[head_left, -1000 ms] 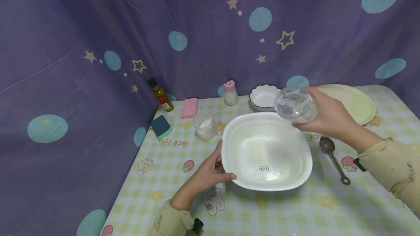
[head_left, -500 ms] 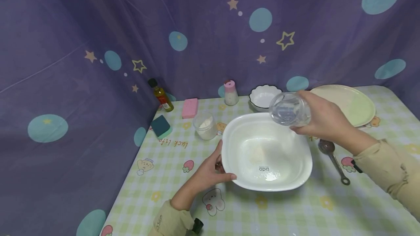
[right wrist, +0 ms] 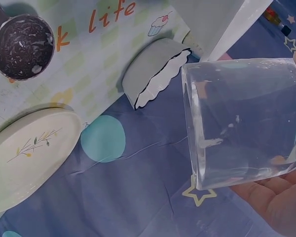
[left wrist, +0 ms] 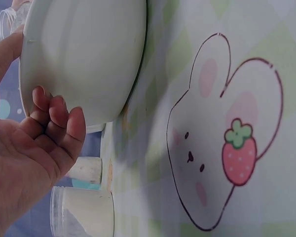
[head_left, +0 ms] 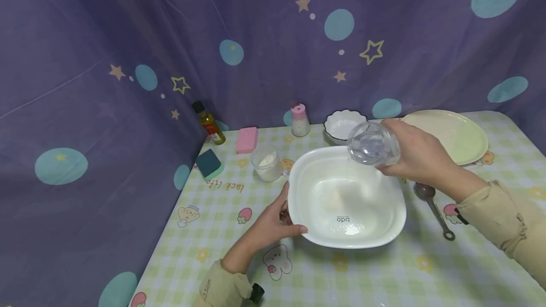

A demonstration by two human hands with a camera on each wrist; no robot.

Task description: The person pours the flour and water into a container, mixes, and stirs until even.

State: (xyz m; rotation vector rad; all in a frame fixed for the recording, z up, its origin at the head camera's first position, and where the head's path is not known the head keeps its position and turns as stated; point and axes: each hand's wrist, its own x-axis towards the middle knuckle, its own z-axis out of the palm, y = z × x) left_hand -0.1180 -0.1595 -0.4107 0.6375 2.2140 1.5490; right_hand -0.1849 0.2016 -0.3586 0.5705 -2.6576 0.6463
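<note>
The right hand [head_left: 420, 155] grips a tilted glass [head_left: 372, 144] above the bowl's [head_left: 346, 198] far right rim. The left hand [head_left: 269, 224] clasps the bowl's near left rim.

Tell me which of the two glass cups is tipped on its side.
The clear cup in the right hand, tilted over the big bowl; the floury cup stands upright.

An oil bottle [head_left: 208, 123], pink sponge [head_left: 247, 139], green sponge [head_left: 209, 164], shaker [head_left: 300, 120] and pale plate [head_left: 460, 134] sit on the table [head_left: 384, 274].
</note>
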